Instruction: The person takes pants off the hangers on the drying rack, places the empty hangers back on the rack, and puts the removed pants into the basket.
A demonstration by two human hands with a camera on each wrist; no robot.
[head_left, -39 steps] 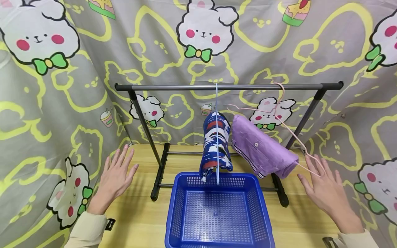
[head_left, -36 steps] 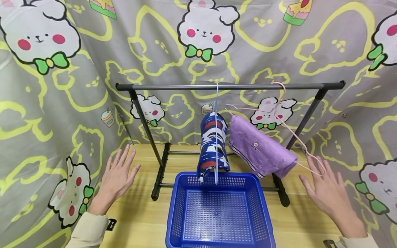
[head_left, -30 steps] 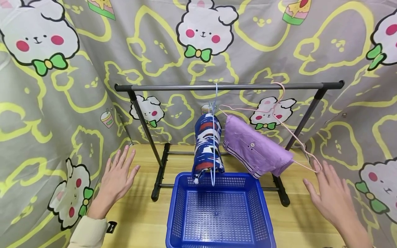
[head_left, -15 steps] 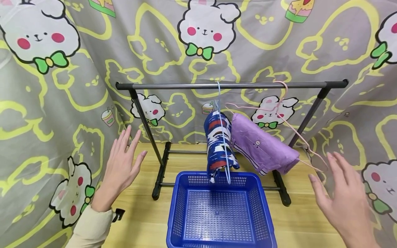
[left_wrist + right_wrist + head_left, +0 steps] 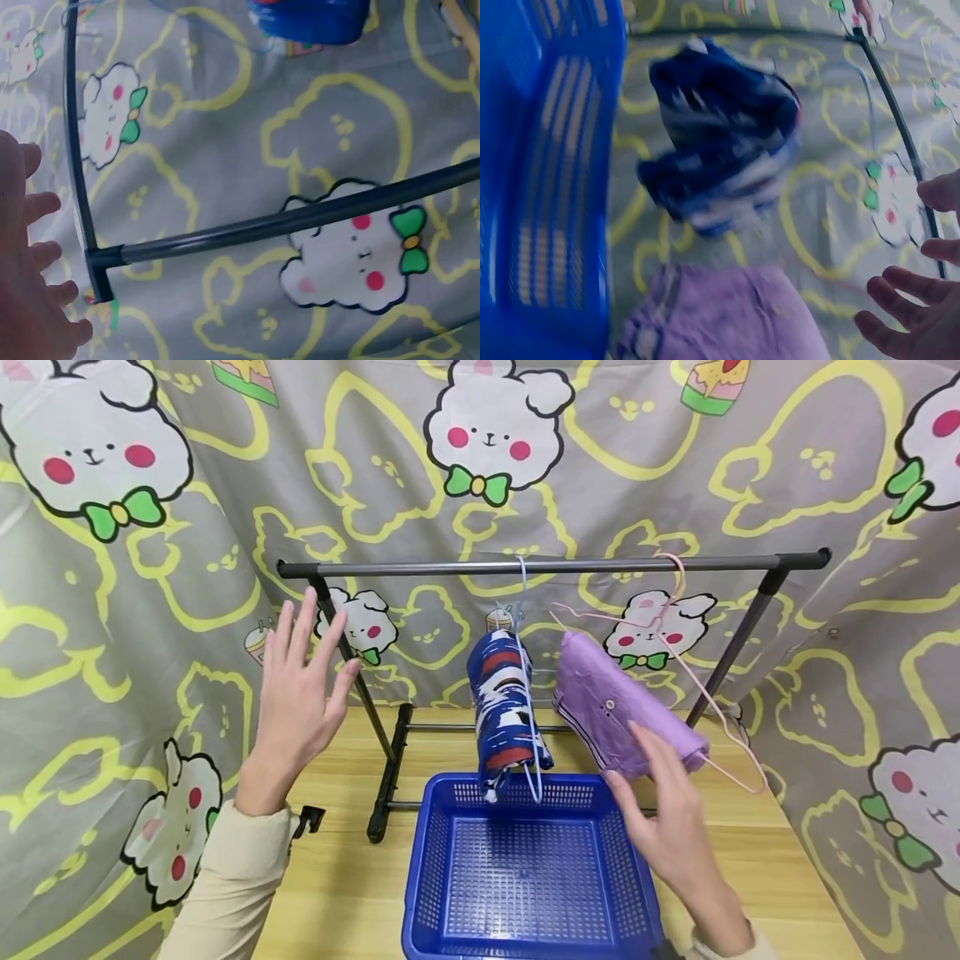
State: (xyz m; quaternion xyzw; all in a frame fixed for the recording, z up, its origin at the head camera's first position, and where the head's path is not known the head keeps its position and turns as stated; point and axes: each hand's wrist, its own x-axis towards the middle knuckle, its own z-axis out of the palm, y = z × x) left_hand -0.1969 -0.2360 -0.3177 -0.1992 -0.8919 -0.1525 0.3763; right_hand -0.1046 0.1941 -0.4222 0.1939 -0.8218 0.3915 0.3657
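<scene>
Two folded garments hang from the grey bar (image 5: 420, 568) of a small clothes rack. One, patterned in blue, white and red (image 5: 504, 706), hangs on a light blue hanger (image 5: 522, 610). The purple garment (image 5: 600, 693), with a button and striped edge, hangs on a pink hanger (image 5: 712, 697). My right hand (image 5: 675, 818), fingers spread, overlaps the purple garment's lower edge in the head view; the right wrist view shows a gap between them. Raised before the rack's left post, my left hand (image 5: 296, 702) has straight fingers and holds nothing.
Below the garments stands a blue plastic basket (image 5: 422, 860) on the wooden tabletop (image 5: 337, 877). The rack's black left foot (image 5: 386, 785) is beside it. A grey curtain (image 5: 637, 510) with rabbit prints surrounds the back and sides.
My right hand first drew back from the pink hanger's end, then swung left in front of the purple garment. My left hand rose toward the bar's left end. Both garments sway slightly.
</scene>
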